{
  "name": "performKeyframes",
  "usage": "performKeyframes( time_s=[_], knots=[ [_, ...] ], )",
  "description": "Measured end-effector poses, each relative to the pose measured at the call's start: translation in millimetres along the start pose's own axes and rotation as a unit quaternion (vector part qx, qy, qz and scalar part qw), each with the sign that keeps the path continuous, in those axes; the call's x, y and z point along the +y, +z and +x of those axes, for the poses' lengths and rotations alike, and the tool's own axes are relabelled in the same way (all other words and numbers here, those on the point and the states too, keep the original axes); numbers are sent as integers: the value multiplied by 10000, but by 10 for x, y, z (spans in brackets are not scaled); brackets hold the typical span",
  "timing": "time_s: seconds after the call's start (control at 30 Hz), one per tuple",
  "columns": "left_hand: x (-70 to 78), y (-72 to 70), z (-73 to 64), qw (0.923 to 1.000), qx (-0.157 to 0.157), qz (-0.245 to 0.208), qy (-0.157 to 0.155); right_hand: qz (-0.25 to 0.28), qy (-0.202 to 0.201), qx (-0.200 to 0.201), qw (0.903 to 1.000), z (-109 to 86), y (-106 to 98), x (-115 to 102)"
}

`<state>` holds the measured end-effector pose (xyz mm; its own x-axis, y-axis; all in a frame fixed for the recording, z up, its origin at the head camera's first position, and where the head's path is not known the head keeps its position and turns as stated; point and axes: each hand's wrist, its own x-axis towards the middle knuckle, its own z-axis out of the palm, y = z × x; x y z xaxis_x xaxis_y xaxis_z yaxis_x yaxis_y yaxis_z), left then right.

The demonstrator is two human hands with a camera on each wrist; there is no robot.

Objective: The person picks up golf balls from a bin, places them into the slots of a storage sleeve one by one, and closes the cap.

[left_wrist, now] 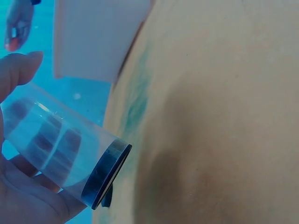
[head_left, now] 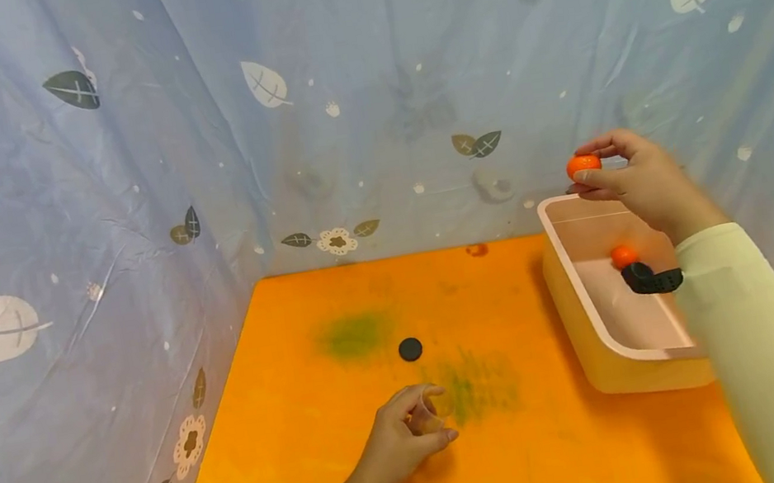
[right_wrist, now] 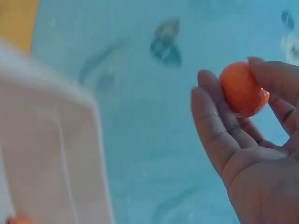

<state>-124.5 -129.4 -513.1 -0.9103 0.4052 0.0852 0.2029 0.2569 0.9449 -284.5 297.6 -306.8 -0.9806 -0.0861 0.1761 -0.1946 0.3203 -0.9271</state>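
Note:
My left hand (head_left: 398,442) holds a clear plastic cylinder (left_wrist: 58,133) with a black end cap (left_wrist: 103,176), fingers and thumb curved round it low over the table. A round black disc, like a lid (head_left: 411,349), lies flat just beyond that hand. Higher up at the right, my right hand (head_left: 650,173) pinches a small shiny orange ball (right_wrist: 243,88) between thumb and fingers, over the far end of a pinkish bin (head_left: 578,292). Inside the bin, a second orange ball (head_left: 623,255) rests on the floor, partly hidden by a black wrist strap.
An orange tabletop (head_left: 295,430) with green smudges spreads under the hands. Behind it and along the sides hangs a blue curtain (head_left: 367,111) with leaf and flower prints. The bin stands at the table's right, near the back curtain.

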Motion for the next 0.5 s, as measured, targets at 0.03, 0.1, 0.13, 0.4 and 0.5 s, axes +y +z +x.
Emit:
performKeyframes(
  time_s=[0.03, 0.1, 0.13, 0.4, 0.5],
  knots=[
    [1, -4, 2, 10000, -3, -19, -2, 38, -119, -15, 9999, -31, 66, -41],
    [4, -13, 7, 10000, -4, -45, -6, 211, -294, -83, 9993, -106, 200, -134],
    [5, -18, 9, 10000, -7, -63, -10, 309, -388, -121, 9987, -145, 272, -178],
    [42, -68, 33, 10000, -14, -65, -13, 762, -814, -595, 9920, -504, 828, -399],
    [64, -95, 49, 10000, 12, -48, 17, 822, -957, -774, 9890, -625, 1004, -420]
  ],
)
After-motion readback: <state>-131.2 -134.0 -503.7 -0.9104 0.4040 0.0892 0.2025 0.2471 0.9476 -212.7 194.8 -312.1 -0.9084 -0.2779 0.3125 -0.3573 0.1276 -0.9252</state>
